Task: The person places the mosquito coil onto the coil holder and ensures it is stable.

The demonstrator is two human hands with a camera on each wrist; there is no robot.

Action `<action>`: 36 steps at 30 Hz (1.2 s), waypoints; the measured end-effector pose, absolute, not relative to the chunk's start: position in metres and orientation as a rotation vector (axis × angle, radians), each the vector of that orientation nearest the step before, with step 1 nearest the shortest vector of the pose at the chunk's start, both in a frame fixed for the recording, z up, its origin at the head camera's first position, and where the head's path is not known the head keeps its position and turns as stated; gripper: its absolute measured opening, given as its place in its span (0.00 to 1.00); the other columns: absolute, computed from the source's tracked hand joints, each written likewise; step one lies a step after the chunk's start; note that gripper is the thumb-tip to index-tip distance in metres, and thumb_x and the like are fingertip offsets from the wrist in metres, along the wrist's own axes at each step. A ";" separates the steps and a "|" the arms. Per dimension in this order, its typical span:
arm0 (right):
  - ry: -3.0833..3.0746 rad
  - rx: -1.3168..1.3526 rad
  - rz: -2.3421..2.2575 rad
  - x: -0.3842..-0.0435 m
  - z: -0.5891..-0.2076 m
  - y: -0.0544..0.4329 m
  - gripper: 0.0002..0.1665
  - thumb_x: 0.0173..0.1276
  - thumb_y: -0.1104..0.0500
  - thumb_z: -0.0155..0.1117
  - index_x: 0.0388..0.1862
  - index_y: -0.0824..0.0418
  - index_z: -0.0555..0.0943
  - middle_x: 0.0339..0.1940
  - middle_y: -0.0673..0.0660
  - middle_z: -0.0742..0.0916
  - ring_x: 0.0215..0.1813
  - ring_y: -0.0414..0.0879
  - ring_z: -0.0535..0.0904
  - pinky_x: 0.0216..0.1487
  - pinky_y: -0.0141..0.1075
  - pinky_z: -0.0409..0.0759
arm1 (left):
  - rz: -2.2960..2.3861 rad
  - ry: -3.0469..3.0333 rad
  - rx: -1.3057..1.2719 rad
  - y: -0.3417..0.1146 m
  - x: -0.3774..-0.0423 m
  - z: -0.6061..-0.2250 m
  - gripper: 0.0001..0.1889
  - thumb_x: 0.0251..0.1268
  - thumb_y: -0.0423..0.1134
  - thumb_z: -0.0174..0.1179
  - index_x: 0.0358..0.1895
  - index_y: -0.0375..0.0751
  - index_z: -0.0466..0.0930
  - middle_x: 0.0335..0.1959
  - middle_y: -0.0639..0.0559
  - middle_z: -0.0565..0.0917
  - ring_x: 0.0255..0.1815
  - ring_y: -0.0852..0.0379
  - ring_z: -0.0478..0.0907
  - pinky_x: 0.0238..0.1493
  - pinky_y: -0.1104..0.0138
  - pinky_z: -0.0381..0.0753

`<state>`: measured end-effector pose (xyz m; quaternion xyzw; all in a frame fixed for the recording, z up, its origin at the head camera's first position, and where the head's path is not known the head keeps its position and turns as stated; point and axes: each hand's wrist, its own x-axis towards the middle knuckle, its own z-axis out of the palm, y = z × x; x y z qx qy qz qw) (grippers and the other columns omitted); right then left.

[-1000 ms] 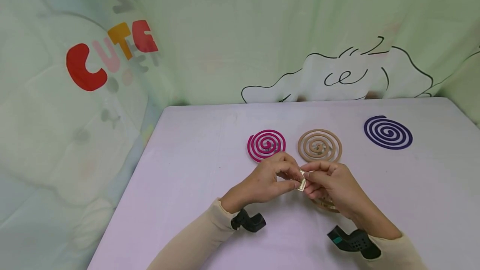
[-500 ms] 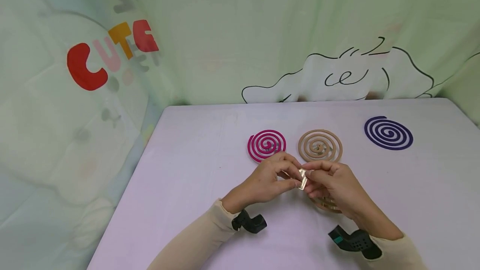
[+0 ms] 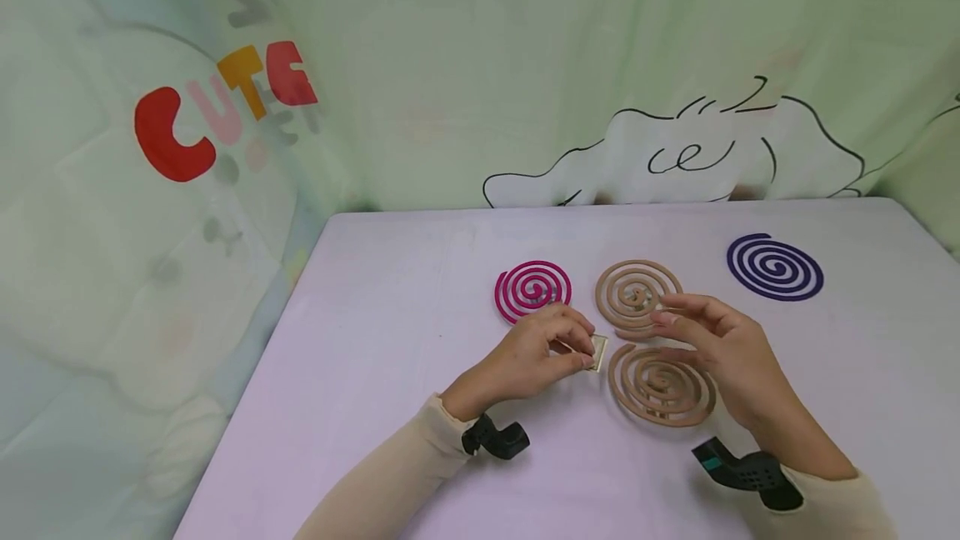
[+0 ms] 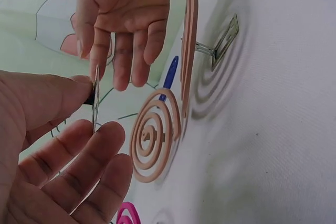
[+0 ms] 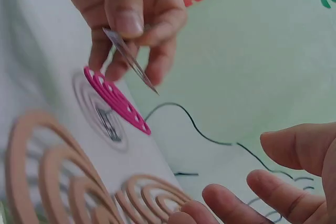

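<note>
My left hand (image 3: 543,352) pinches a thin, flat metal coil stand (image 3: 600,352) between thumb and fingers, above the table. Its plate appears edge-on in the left wrist view, a small dark bit beside the thumb. To the right, my right hand (image 3: 738,352) holds nothing, its fingers apart and slightly bent. Its thumb and forefinger overlap the right edge of the far tan mosquito coil (image 3: 599,294) in the head view. Below those fingers a nearer tan mosquito coil (image 3: 663,422) sits raised on a metal stand (image 4: 206,49), its right side partly behind the hand.
A magenta mosquito coil (image 3: 536,290) stands at the back, left of the far tan one, its front edge behind my left hand. Further right lies a dark purple mosquito coil (image 3: 780,267). A printed curtain (image 3: 450,107) hangs behind the lilac tabletop (image 3: 375,315).
My right hand has let go of the metal stand and moved right, uncovering the nearer tan coil. My left hand keeps the stand and has shifted slightly left.
</note>
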<state>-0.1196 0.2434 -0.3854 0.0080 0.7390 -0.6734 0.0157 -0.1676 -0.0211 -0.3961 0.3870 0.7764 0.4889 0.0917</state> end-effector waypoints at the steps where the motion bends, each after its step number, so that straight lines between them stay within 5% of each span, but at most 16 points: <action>1: 2.285 0.026 -2.122 -0.121 -0.387 0.248 0.12 0.80 0.57 0.62 0.59 0.50 0.80 0.47 0.41 0.89 0.47 0.36 0.87 0.43 0.33 0.88 | 1.453 2.307 1.144 -0.021 -0.168 -0.397 0.03 0.66 0.26 0.68 0.40 0.34 0.86 0.54 0.43 0.83 0.49 0.62 0.82 0.50 0.76 0.82; 8: 2.165 0.081 -2.343 -0.130 -0.396 0.286 0.13 0.79 0.63 0.62 0.55 0.47 0.81 0.43 0.43 0.89 0.43 0.34 0.88 0.39 0.29 0.87 | 1.501 2.267 1.081 -0.020 -0.170 -0.409 0.04 0.66 0.26 0.68 0.41 0.34 0.85 0.53 0.42 0.84 0.47 0.61 0.83 0.49 0.75 0.83; 25: 2.280 0.707 -2.212 -0.167 -0.398 0.363 0.09 0.74 0.57 0.69 0.47 0.45 0.79 0.40 0.39 0.81 0.33 0.31 0.81 0.30 0.28 0.85 | 1.534 2.233 0.961 -0.015 -0.174 -0.432 0.04 0.65 0.24 0.67 0.38 0.35 0.84 0.51 0.42 0.83 0.44 0.59 0.85 0.48 0.75 0.83; 28: 2.368 0.909 -1.984 -0.176 -0.400 0.374 0.13 0.76 0.52 0.65 0.56 0.43 0.76 0.43 0.43 0.76 0.32 0.31 0.79 0.30 0.27 0.85 | 1.546 2.231 0.967 -0.014 -0.174 -0.434 0.04 0.64 0.24 0.67 0.38 0.34 0.84 0.51 0.41 0.82 0.43 0.61 0.84 0.48 0.75 0.83; 31: 2.406 1.098 -1.783 -0.184 -0.403 0.382 0.31 0.78 0.48 0.61 0.76 0.48 0.69 0.45 0.48 0.74 0.28 0.33 0.79 0.29 0.28 0.84 | 1.552 2.223 0.973 -0.013 -0.174 -0.435 0.04 0.63 0.23 0.67 0.37 0.32 0.84 0.51 0.41 0.82 0.42 0.62 0.83 0.47 0.75 0.83; 36: 2.394 1.246 -1.627 -0.191 -0.405 0.391 0.46 0.79 0.46 0.57 0.86 0.59 0.51 0.24 0.43 0.78 0.20 0.40 0.81 0.25 0.31 0.84 | 1.544 2.208 0.979 -0.012 -0.174 -0.437 0.04 0.63 0.22 0.66 0.37 0.32 0.84 0.52 0.40 0.81 0.42 0.58 0.84 0.47 0.75 0.83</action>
